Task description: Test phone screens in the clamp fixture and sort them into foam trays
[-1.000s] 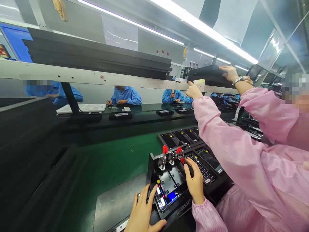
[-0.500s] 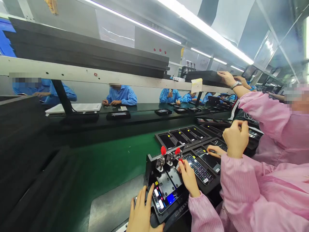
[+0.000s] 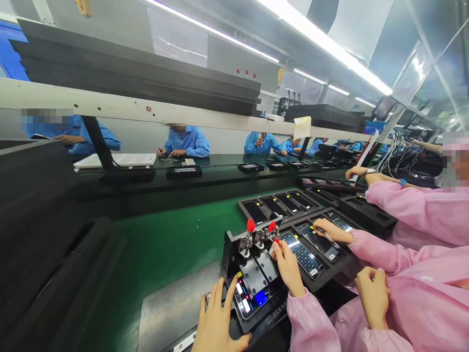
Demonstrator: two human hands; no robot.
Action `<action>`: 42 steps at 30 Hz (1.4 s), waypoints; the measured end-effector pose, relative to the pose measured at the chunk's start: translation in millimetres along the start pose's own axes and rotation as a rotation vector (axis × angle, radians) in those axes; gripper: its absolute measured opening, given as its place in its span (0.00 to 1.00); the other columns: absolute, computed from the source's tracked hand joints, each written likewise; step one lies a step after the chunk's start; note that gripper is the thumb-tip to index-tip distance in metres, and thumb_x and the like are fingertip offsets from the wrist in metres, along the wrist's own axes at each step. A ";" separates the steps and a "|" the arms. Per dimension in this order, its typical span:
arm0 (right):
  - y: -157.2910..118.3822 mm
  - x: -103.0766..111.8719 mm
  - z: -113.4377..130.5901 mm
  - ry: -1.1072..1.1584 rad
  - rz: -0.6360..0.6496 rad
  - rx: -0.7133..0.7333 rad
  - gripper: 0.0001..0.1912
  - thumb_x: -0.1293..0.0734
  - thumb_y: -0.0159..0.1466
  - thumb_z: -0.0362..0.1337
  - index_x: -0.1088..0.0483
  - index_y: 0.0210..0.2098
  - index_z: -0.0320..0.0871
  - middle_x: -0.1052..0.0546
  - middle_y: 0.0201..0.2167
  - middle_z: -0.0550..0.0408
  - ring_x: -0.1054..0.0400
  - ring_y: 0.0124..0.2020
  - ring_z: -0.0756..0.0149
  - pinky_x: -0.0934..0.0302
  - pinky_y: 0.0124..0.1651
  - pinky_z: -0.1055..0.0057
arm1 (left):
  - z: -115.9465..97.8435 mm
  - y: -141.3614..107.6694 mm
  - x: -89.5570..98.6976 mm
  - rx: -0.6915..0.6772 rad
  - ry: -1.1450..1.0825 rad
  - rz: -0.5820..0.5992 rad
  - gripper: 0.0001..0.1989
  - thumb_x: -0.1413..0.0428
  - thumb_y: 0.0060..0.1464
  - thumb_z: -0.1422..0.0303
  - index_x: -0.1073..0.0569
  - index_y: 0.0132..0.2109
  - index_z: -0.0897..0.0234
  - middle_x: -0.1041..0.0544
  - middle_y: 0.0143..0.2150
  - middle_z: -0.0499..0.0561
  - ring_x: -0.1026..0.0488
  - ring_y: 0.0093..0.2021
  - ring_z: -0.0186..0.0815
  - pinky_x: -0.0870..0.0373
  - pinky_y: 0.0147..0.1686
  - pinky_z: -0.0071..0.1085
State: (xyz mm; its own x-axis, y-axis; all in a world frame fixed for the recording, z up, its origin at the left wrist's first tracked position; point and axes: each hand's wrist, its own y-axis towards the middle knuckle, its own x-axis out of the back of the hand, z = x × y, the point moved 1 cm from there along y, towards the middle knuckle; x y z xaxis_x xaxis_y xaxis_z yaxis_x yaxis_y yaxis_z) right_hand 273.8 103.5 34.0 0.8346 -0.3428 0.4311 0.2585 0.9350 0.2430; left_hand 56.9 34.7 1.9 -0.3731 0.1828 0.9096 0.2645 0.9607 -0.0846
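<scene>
A black test fixture with metal pressing plates and toggle clamps with red tips sits in front of me. In it lies a phone with a lit screen showing white and blue patches. My left hand rests on the fixture's left side, fingers spread, index fingertip near the phone's edge. My right hand is closed on the red handle of the rightmost toggle clamp. The other two clamps stand with red tips upward.
Right of the fixture, a black tray holds phones. Behind it lies another phone tray. A co-worker's hand holds a pen-like tool over a phone; another hand hangs nearby. A metal plate lies left on the green bench.
My hands keep their places on the fixture and clamp handle. A co-worker's hands have come down from the shelf to the bench. The nearer co-worker's raised hand has dropped. The view has shifted slightly.
</scene>
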 end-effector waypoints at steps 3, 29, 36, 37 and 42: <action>-0.2 -0.1 0.0 0.004 -0.002 0.001 0.17 0.46 0.65 0.51 0.41 0.30 0.46 0.31 0.21 0.61 0.37 0.25 0.69 0.46 0.32 0.73 | 0.5 -1.0 0.4 -0.010 -0.001 -0.004 0.48 0.43 0.36 0.60 0.54 0.65 0.55 0.51 0.67 0.58 0.54 0.66 0.48 0.58 0.60 0.51; -1.6 2.2 2.4 0.000 -0.006 -0.009 0.16 0.46 0.64 0.50 0.40 0.30 0.46 0.31 0.21 0.60 0.36 0.25 0.68 0.45 0.34 0.73 | -2.1 -2.2 0.8 -0.010 0.034 -0.028 0.47 0.43 0.37 0.60 0.53 0.65 0.57 0.50 0.67 0.58 0.53 0.65 0.48 0.58 0.60 0.51; -1.4 2.2 1.5 -0.011 -0.011 0.011 0.17 0.47 0.64 0.51 0.40 0.30 0.46 0.31 0.21 0.60 0.36 0.26 0.67 0.45 0.35 0.71 | -0.6 -1.8 -0.1 -0.043 0.017 -0.049 0.47 0.43 0.38 0.60 0.53 0.65 0.57 0.49 0.67 0.59 0.52 0.65 0.49 0.57 0.60 0.52; -1.3 2.1 1.2 -0.011 -0.014 0.013 0.17 0.47 0.64 0.52 0.40 0.30 0.46 0.31 0.21 0.59 0.36 0.26 0.66 0.45 0.34 0.71 | -0.3 -1.9 -0.4 -0.044 0.015 -0.050 0.47 0.43 0.38 0.59 0.53 0.65 0.57 0.49 0.67 0.59 0.52 0.65 0.49 0.57 0.60 0.52; -1.9 2.2 2.6 -0.009 -0.029 0.023 0.17 0.46 0.64 0.52 0.40 0.29 0.45 0.30 0.21 0.59 0.35 0.25 0.67 0.44 0.34 0.71 | 2.1 -3.0 -2.5 -0.047 0.015 -0.055 0.47 0.43 0.38 0.59 0.54 0.65 0.57 0.49 0.66 0.59 0.52 0.65 0.49 0.57 0.60 0.52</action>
State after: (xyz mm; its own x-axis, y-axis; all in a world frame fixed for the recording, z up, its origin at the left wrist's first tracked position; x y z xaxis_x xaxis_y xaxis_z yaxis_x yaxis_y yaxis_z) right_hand 273.9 100.7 36.8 0.8227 -0.3705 0.4311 0.2712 0.9223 0.2752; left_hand 55.2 31.8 -0.9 -0.3753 0.1262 0.9183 0.2854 0.9583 -0.0150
